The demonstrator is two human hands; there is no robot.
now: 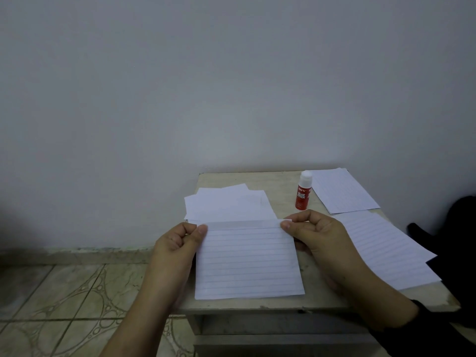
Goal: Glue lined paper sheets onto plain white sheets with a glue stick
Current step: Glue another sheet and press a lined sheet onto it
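Observation:
A lined paper sheet [248, 261] is held above the small table's near edge, lined face toward me. My left hand [177, 240] pinches its top left corner between thumb and curled fingers. My right hand [316, 233] pinches its top right corner the same way. Behind the sheet, several plain white sheets [226, 203] lie fanned on the table. A red glue stick [303, 190] with a white cap stands upright at the back, capped, apart from both hands.
More lined sheets lie at the table's [280, 181] back right [343, 190] and right side [389, 251]. A black object [458, 228] sits beyond the right edge. A bare wall rises behind; patterned floor tiles [64, 305] spread to the left.

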